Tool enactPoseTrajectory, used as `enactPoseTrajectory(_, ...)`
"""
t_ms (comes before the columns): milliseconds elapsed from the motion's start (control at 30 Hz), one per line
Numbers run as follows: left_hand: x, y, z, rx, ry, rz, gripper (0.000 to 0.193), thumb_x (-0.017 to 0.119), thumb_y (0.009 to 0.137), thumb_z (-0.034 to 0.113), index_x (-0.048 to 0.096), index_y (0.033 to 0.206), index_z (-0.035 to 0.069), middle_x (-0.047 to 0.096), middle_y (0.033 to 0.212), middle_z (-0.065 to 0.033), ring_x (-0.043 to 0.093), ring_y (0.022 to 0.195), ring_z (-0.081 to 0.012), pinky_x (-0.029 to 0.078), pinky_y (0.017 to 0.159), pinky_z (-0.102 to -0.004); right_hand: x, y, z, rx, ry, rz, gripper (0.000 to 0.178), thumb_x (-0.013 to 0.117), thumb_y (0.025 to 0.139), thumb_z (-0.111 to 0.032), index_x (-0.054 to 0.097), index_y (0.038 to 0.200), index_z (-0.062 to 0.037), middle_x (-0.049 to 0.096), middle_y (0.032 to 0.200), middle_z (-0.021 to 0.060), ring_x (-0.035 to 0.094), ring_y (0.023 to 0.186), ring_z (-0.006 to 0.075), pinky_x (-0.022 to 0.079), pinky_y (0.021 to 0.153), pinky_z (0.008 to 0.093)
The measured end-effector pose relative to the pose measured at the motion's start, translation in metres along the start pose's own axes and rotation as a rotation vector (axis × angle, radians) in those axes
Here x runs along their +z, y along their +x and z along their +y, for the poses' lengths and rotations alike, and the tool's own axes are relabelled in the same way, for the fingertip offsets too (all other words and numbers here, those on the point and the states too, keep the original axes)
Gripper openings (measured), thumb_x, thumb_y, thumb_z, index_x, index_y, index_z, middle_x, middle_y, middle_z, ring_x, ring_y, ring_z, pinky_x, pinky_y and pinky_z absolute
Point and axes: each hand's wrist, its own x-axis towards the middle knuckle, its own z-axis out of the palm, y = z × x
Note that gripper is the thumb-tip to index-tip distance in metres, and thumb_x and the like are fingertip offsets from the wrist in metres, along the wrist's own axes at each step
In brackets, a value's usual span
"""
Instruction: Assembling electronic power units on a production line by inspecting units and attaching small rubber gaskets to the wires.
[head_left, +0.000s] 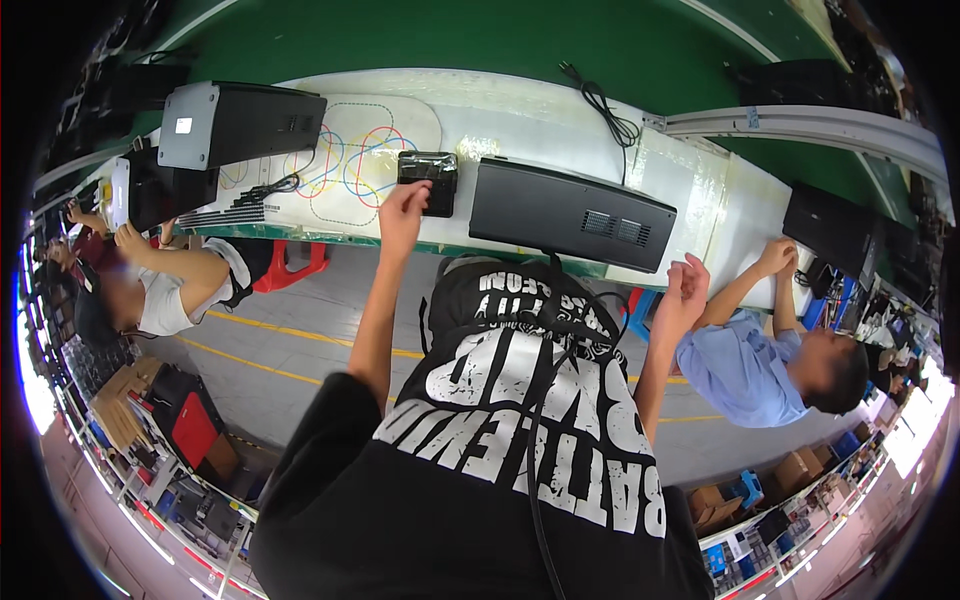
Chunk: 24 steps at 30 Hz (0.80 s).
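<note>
While the pale bench [490, 115] runs across the view from side to side, its near edge passes just in front of the person's body, and a long black case [560, 210] lies close along that edge, slightly slanted, its right end nearer the person. A narrow strip of bench separates the case's left end from a small black tray [443, 188], over which the left hand [404, 205] works. Beyond the case, a bare band of bench reaches to the far edge, interrupted by a black cable [612, 125] that loops there near the case. More open surface lies to the right of the case, as far as a dark box [830, 225] beside a co-worker in blue [745, 370]. Left of the tray, a mat [400, 118] printed with coloured loops fills the bench up to an upright black case [260, 125].

The left forearm rises steeply, elbow low, with the wrist bent so that the fingers point right, drawn together at the tray; whether they grasp something there cannot be told. The right hand [686, 288] is raised near the bench's near edge, just beside the long case's right end, its fingers loosely curled and released.
</note>
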Motion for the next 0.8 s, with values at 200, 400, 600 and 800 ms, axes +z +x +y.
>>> enactPoseTrajectory(200,0.004,-0.046,0.188,0.058,-0.475,-0.423,0.015,0.058,0.090,0.006,0.064,0.098,-0.005,0.058,0.089,-0.0057,0.050,0.067,-0.0088,0.040,0.058,-0.0214,0.045,-0.039,-0.163,-0.511,0.303,-0.682,0.022,0.063,0.077,0.006,0.062,0.098,0.0009,0.065,0.097,0.0111,0.059,0.092,0.0196,0.044,0.085,0.0293)
enactPoseTrajectory(400,0.008,-0.054,0.242,0.073,-0.589,-0.608,0.012,0.062,0.087,0.001,0.066,0.095,-0.006,0.060,0.091,-0.0075,0.054,0.066,-0.0095,0.042,0.054,-0.0211,0.048,-0.026,-0.175,-0.773,0.479,-0.725,0.029,0.067,0.068,0.014,0.062,0.095,0.0017,0.068,0.089,0.0124,0.063,0.083,0.0241,0.049,0.072,0.0345)
enactPoseTrajectory(600,0.022,-0.055,0.249,0.001,-0.645,-0.645,0.013,0.064,0.086,0.003,0.066,0.094,-0.007,0.060,0.087,-0.0113,0.055,0.063,-0.0111,0.043,0.051,-0.0216,0.042,-0.021,-0.165,-0.892,0.495,-0.536,0.031,0.070,0.063,0.013,0.065,0.089,-0.0030,0.068,0.083,0.0064,0.064,0.078,0.0211,0.049,0.068,0.0297)
enactPoseTrajectory(800,0.044,-0.059,0.244,-0.112,-0.803,-0.651,0.015,0.063,0.087,0.007,0.065,0.091,-0.007,0.059,0.086,-0.0125,0.054,0.062,-0.0117,0.043,0.051,-0.0218,0.037,-0.018,-0.152,-0.797,0.608,-0.478,0.029,0.071,0.065,0.013,0.064,0.089,-0.0011,0.068,0.083,0.0084,0.064,0.074,0.0219,0.051,0.064,0.0290)
